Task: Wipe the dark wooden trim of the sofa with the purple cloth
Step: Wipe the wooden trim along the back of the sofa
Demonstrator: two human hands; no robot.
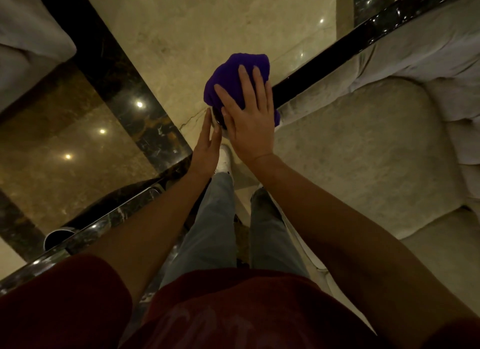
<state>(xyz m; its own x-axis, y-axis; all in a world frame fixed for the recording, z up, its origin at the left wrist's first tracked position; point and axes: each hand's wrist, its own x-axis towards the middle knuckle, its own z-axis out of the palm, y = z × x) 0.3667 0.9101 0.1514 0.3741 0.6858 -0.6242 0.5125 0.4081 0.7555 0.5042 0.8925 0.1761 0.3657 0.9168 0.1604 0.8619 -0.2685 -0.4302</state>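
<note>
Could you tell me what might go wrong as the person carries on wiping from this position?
The purple cloth is bunched under the right hand at the near end of the dark wooden trim, so it could slip off onto the marble floor. The left hand's fingertips rest by that end and could smudge the gloss.

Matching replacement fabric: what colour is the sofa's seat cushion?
Pale beige-grey seat cushion, plain, seen in the head view.

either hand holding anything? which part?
Right hand lies flat, fingers spread, on top of the bunched purple cloth, pressing it onto the glossy dark wooden sofa trim. Left hand is open, holding nothing.
</note>
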